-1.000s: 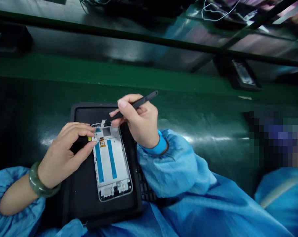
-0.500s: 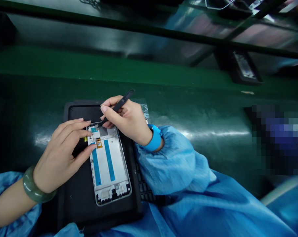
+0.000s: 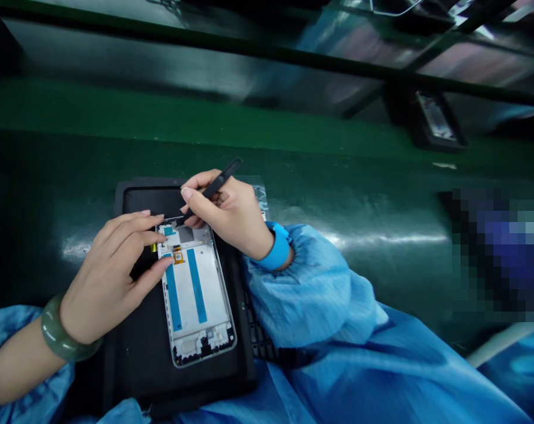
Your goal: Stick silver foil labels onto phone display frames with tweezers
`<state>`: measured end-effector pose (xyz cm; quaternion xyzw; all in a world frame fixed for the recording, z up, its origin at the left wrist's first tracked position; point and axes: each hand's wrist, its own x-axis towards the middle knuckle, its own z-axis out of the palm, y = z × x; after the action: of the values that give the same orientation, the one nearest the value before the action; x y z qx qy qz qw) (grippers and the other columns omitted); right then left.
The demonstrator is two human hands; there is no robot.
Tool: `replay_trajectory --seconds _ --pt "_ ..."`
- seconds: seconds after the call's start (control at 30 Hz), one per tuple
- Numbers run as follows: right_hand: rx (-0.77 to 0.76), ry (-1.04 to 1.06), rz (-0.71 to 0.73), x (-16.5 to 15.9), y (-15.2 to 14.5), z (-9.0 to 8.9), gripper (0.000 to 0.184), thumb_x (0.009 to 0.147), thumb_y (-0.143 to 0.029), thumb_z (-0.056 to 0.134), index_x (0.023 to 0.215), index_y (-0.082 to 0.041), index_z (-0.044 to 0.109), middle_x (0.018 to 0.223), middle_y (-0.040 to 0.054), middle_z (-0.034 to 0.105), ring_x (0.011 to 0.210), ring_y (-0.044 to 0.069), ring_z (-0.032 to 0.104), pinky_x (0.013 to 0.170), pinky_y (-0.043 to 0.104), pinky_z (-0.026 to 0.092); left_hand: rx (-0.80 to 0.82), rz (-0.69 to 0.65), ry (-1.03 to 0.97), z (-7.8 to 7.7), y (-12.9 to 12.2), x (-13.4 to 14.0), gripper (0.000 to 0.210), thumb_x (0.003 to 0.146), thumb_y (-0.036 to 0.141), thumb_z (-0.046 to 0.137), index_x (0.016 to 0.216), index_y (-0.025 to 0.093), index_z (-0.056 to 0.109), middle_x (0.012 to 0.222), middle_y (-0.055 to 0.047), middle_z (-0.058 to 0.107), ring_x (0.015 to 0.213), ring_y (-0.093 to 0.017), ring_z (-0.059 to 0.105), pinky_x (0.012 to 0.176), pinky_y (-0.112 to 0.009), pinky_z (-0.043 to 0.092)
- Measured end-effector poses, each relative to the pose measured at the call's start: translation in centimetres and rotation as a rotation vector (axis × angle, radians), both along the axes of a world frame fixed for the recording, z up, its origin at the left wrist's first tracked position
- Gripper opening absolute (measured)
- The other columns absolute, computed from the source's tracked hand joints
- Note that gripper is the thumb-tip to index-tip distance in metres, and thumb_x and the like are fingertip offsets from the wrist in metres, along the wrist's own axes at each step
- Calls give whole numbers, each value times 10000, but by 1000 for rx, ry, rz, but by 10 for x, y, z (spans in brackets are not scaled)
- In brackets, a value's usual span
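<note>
Now right hand [image 3: 236,217] and tool [image 3: 219,181] sit nearer left hand [image 3: 108,265]

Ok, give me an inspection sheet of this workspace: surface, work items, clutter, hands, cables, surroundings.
Surface: glossy green bench; black tray under the work.
Work items: open phone frame with blue strips, lying on the tray; black tool.
Clutter: pale scrap at right; clear plastic beside the tray.
Hands: left hand at the frame's left edge; right hand grips the tool at the frame's top end.
Cables: white strand at top edge, possibly one; blurred.
Surroundings: black holder with silvery item, back right.
</note>
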<state>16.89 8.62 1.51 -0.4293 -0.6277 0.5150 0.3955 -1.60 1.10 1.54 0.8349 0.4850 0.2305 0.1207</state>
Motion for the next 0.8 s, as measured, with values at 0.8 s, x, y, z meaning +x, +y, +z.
replay_trajectory --seconds 0.8 --pt "254 -229 -88 -2 -3 2 139 824 -295 581 826 -158 605 666 -15 653 520 102 651 492 187 505 -20 6 163 8 4 12 284 880 205 414 1131 176 543 1134 -97 516 1074 -241 453 865 -404 410"
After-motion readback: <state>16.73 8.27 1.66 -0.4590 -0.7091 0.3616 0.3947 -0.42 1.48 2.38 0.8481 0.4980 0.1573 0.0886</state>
